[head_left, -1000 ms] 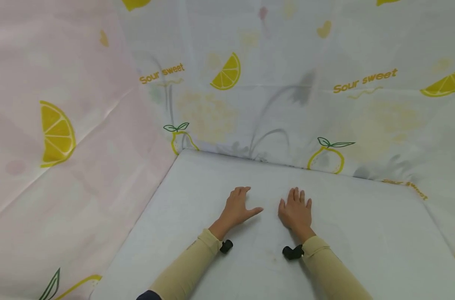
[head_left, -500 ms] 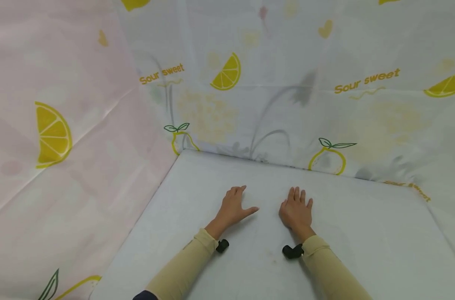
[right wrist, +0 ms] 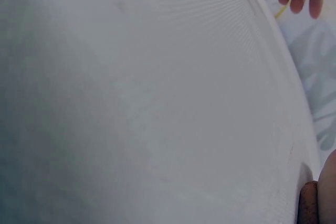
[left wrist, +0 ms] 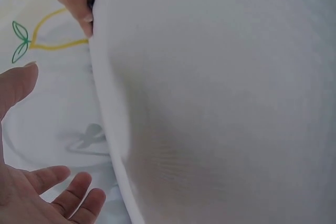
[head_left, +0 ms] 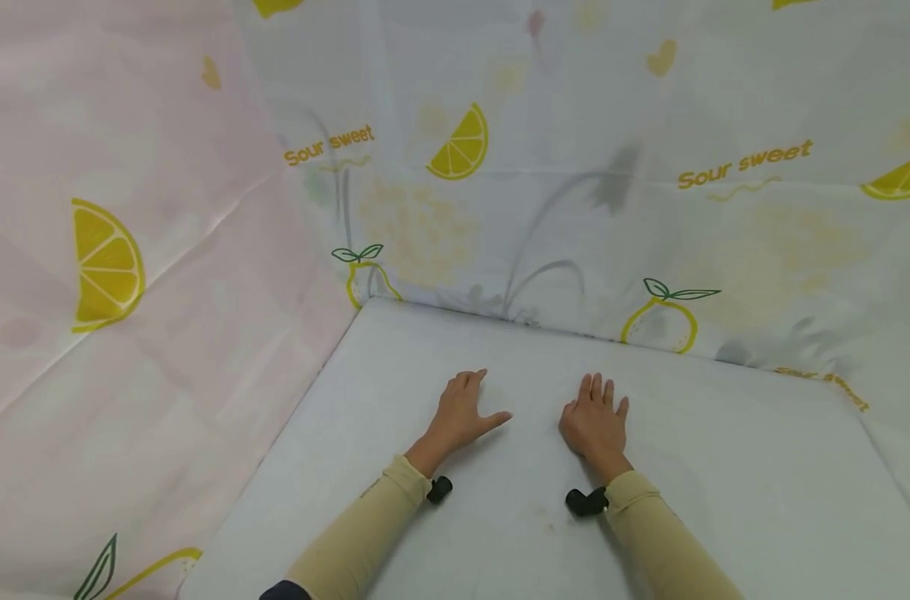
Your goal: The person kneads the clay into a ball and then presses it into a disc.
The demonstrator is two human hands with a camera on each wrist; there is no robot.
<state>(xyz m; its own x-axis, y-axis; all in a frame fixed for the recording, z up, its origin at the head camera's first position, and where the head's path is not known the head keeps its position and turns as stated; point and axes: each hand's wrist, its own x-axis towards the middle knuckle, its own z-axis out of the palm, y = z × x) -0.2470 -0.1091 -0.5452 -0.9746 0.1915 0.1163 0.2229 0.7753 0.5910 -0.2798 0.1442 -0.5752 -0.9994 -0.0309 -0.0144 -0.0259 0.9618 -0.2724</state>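
In the head view my left hand (head_left: 457,415) hovers over the white table (head_left: 740,467), thumb spread wide from fingers that reach forward. Nothing lies in its grasp; the left wrist view shows this hand (left wrist: 23,198) with thumb and fingers apart. To the right, my right hand (head_left: 596,425) rests palm down on the tabletop, its visible fingers fairly straight and its thumb side tucked under. At the corner of the right wrist view, a reddish-brown shape (right wrist: 308,203) sits beside the hand (right wrist: 328,192); whether it is a shaded finger or a thing, I cannot tell.
A pale curtain (head_left: 545,225) printed with lemons stands along the table's far edge, and a pinkish one (head_left: 200,275) closes the left side. Black wrist cameras (head_left: 440,490) sit below both hands. Faint marks (head_left: 548,521) show on the tabletop near the middle.
My left hand has drifted slightly left, away from the right one. The right hand has stayed nearly in place, its thumb side a little more tucked in. The view has shifted slightly.
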